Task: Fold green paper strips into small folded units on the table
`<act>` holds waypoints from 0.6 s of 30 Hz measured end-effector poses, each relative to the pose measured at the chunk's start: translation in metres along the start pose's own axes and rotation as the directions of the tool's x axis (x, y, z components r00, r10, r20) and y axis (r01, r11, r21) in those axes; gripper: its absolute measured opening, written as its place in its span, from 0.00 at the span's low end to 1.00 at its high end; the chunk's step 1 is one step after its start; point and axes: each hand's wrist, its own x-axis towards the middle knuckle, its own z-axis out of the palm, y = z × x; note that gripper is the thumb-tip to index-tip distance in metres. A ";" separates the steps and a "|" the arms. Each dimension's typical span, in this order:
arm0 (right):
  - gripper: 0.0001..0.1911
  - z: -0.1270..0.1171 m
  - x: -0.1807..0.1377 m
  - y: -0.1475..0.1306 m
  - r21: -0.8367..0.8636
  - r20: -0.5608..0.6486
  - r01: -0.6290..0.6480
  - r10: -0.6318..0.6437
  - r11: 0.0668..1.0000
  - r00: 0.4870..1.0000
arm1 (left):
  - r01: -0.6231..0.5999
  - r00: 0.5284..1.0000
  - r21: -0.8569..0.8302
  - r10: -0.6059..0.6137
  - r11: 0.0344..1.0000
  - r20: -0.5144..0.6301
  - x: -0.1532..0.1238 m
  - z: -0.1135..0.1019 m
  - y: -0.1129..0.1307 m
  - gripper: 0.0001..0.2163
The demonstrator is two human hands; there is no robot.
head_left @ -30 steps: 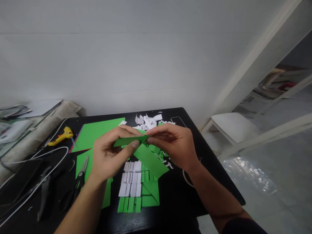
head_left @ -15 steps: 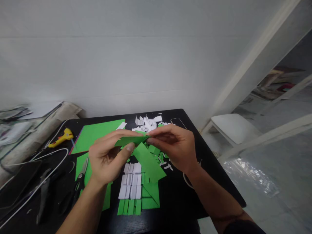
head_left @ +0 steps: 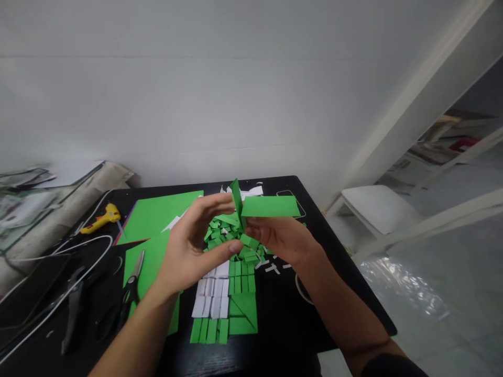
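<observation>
A folded piece of green paper [head_left: 270,206] is held up over the table, one flap lying flat to the right and another standing upright. My right hand [head_left: 285,238] grips it from below near the fold, fingers closed. My left hand [head_left: 188,241] curves around its left side, thumb and fingers spread apart. The left fingertips reach the upright flap; whether they press on it I cannot tell. Below the hands lie rows of folded white paper pieces [head_left: 211,298], small folded green pieces [head_left: 209,331] and a creased green square [head_left: 242,314].
A heap of green paper bits [head_left: 222,230] and white scraps [head_left: 254,191] lies beyond the hands on the black table [head_left: 298,314]. To the left are green sheets [head_left: 165,209], scissors [head_left: 131,285], a yellow glue gun [head_left: 102,217] and a white cable [head_left: 108,246]. A white stool [head_left: 371,204] stands right.
The green paper has turned: its long flap now points right instead of hanging down. My left thumb and fingers have parted from their pinch on it.
</observation>
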 end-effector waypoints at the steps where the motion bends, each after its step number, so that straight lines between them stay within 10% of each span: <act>1: 0.14 0.000 0.000 0.001 -0.010 0.002 0.007 -0.007 1.000 1.000 | 0.007 1.000 -0.016 -0.007 1.000 -0.012 0.000 0.001 -0.001 0.30; 18: 0.16 0.013 -0.012 -0.002 0.056 -0.024 -0.021 0.022 0.998 0.999 | -0.053 0.997 0.017 0.053 0.998 -0.052 0.002 0.004 0.004 0.29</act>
